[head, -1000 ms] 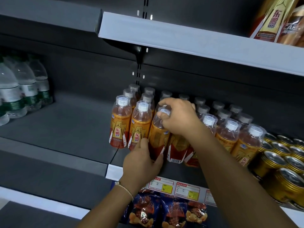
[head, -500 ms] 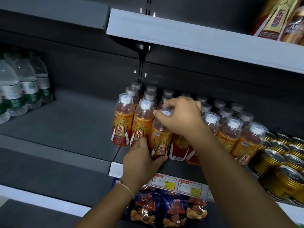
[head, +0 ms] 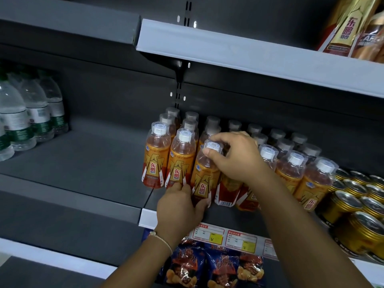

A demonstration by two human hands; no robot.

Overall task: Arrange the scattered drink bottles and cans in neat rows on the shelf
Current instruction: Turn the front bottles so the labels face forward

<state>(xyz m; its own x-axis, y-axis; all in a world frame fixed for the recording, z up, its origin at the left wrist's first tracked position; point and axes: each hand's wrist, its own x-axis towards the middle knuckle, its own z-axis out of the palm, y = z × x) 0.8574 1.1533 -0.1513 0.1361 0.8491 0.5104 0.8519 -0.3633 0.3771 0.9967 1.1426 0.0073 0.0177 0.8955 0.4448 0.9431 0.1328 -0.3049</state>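
Observation:
Orange drink bottles with white caps stand in rows on the grey shelf (head: 116, 163). One front bottle (head: 204, 179) leans slightly. My right hand (head: 234, 156) pinches it at the cap and neck from above. My left hand (head: 178, 206) grips the same bottle at its base from the front left. Two upright orange bottles (head: 156, 161) stand just left of it, and more orange bottles (head: 315, 181) line up to the right. Behind my right hand the labels of two further bottles are partly hidden.
Gold cans (head: 357, 206) fill the shelf's right end. Clear water bottles (head: 25, 119) stand at the far left, with bare shelf between them and the orange bottles. An upper shelf (head: 249, 53) overhangs. Snack bags (head: 209, 267) and price tags (head: 241, 240) sit below.
The gripped bottle has turned so its label faces front, and it has shifted slightly left. Both hands stay on it.

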